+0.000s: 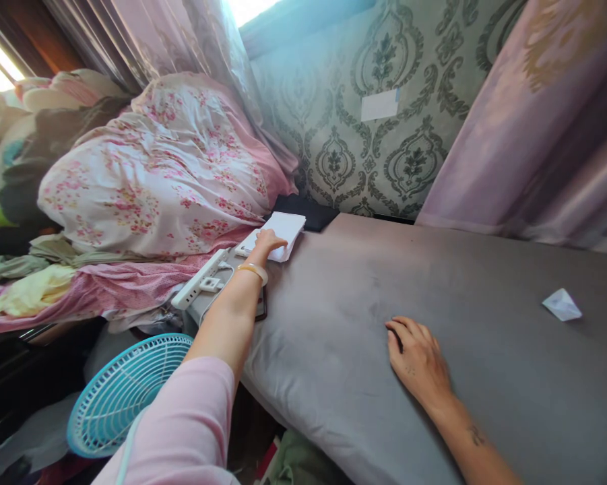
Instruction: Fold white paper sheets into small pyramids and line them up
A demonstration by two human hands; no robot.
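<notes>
My left hand (269, 241) reaches far forward and rests on a stack of white paper (289, 225) at the bed's far left edge. Its thumb stretches out to the right over the sheets, while the other fingers are partly hidden; no sheet is visibly lifted. A pale bangle circles that wrist. My right hand (418, 357) lies on the grey bed sheet (343, 316), loosely bent, its thumb apart from the fingers and nothing in it. Far to its right, a small folded white paper piece (562, 305) stands on the sheet.
A white power strip (199, 279) with plugs and a cable lies left of my left forearm. Partly under that arm is a dark flat object (261, 304). A blue fan (126, 397) stands below. Floral bedding (166, 162) is heaped behind, beside a black cloth-like item (316, 214).
</notes>
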